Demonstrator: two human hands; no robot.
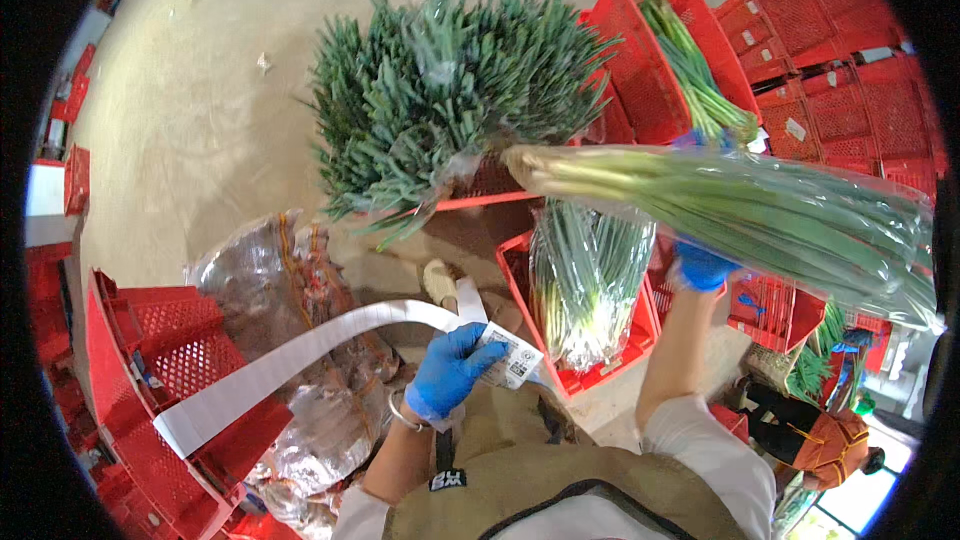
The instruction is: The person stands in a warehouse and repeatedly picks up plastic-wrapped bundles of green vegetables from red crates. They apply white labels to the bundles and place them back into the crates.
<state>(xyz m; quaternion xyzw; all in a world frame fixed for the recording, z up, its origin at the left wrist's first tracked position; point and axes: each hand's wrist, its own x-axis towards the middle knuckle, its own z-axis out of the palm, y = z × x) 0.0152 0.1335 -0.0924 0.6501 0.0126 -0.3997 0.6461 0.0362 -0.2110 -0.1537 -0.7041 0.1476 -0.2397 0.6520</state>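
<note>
My left hand [454, 371], in a blue glove, pinches a long curling strip of white printed labels [300, 360] at its end, where a label bears print and a code. My right hand [703, 264], also blue-gloved, grips a clear plastic bag of green onions [735, 202] from below; the bag hides part of the fingers. The bag lies sideways, its white root ends pointing left. Below it, more bagged green onions [592, 277] stand in a red plastic crate [566, 382]. Dense upright green leaves [457, 82] fill a place beyond, above a red crate edge.
A tilted red crate [645, 82] holds green onions [694, 60] at the upper right, before stacked red crates [817, 22]. Red crates [165, 375] and clear plastic-wrapped bundles [255, 277] are at left. A person [817, 442] in an orange top is at lower right.
</note>
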